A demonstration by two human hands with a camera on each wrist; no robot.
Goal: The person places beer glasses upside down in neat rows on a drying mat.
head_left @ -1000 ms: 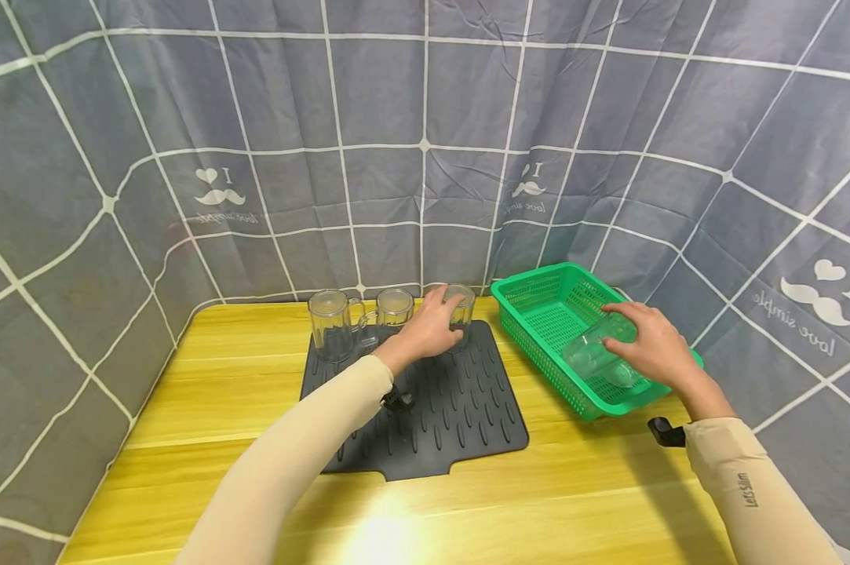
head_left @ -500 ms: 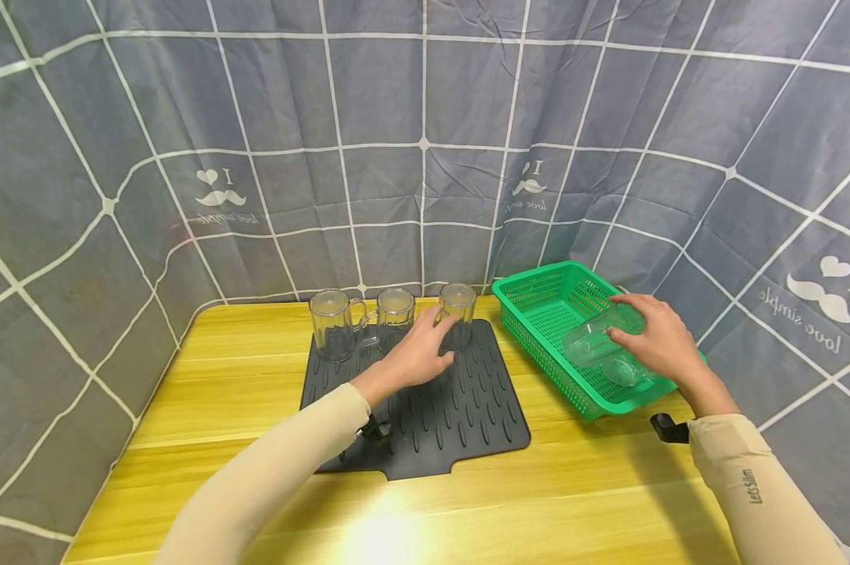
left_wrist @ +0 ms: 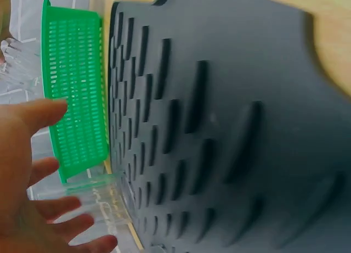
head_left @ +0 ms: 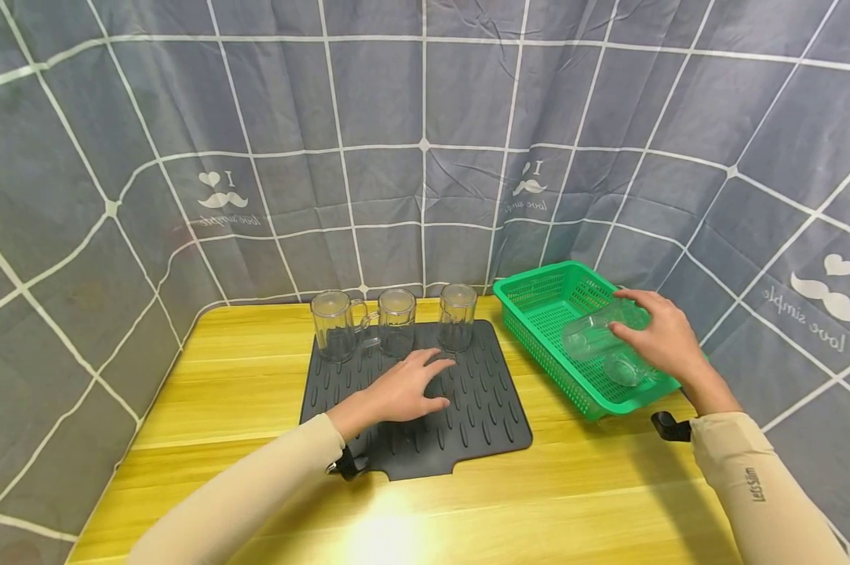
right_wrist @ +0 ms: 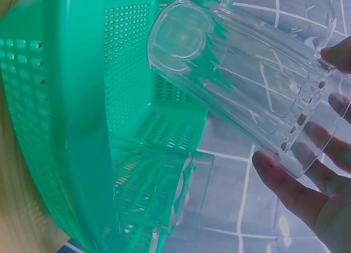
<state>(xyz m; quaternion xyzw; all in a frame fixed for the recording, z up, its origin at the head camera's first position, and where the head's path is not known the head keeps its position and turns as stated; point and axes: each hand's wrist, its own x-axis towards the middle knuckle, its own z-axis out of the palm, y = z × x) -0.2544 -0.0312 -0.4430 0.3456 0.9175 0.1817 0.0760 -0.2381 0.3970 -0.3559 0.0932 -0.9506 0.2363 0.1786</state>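
Observation:
Three clear glass mugs stand along the back of a black ridged mat [head_left: 467, 424]: a left mug [head_left: 334, 333], a middle mug [head_left: 396, 326] and a right mug [head_left: 457, 322]. My left hand [head_left: 399, 390] hovers over the mat in front of them, fingers spread, holding nothing. My right hand [head_left: 668, 339] grips another glass mug [right_wrist: 247, 72] near its rim, fingers and thumb around it. That mug is tilted on its side over the green basket [head_left: 538, 365]. Below it a further glass mug [right_wrist: 164, 187] lies in the basket.
A wooden table [head_left: 220, 377] carries the mat and the basket, which sits right of the mat. A grey gridded curtain [head_left: 368, 102] closes in the back and both sides. Black wrist straps show at both cuffs.
My left hand has drawn back from the right mug, leftward and toward me, leaving it standing on the mat. My right hand, still holding its mug, has shifted slightly right.

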